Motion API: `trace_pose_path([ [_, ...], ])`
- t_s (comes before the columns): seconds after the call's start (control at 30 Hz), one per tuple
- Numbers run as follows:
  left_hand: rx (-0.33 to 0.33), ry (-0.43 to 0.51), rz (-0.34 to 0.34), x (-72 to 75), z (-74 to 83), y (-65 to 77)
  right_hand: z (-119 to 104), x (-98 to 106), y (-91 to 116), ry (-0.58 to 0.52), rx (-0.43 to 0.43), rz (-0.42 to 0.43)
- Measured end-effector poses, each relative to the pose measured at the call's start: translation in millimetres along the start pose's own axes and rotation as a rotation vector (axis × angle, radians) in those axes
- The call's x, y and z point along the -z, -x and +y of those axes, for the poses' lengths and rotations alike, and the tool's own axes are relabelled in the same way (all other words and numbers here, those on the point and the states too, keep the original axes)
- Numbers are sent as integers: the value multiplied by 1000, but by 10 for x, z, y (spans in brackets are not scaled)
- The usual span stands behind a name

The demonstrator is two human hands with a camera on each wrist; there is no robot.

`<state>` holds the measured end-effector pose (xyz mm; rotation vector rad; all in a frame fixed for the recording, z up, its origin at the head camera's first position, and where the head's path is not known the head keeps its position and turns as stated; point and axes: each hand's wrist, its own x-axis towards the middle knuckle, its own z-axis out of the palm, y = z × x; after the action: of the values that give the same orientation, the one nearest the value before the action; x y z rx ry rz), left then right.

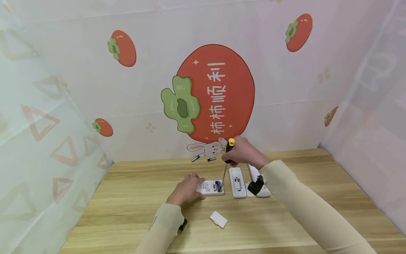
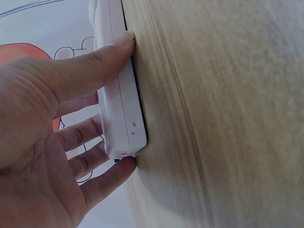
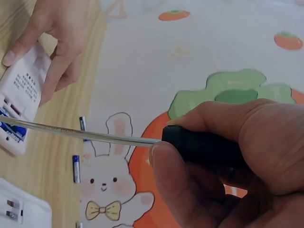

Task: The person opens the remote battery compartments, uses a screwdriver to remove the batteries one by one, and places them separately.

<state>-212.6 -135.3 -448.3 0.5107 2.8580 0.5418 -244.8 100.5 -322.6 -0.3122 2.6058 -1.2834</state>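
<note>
A white remote control lies back-up on the table, its battery compartment uncovered with blue batteries inside. My left hand grips its left end, the thumb along one long side and the fingers across and around the other edges. In my right hand is a screwdriver with a black handle and a yellow end. It slants down, its metal tip at the batteries' right end; exact contact cannot be told. A small white battery cover rests on the table in front of the remote.
Right of the gripped remote lies a second white remote with an open compartment. Another white device is beyond it, partly hidden by my right wrist. Two loose batteries, a left one and a right one, lie near the table's back edge.
</note>
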Motion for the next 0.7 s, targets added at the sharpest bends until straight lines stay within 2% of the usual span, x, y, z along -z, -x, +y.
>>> trace_pose_path([
  [0.23, 2, -14, -4, 1, 13, -5, -242, -202, 32, 141, 38, -7],
  [0.43, 8, -4, 8, -9, 16, 8, -355, -342, 79, 297, 111, 32],
  [0.7, 17, 7, 4, -10, 17, 7, -314, -398, 243, 313, 200, 75],
])
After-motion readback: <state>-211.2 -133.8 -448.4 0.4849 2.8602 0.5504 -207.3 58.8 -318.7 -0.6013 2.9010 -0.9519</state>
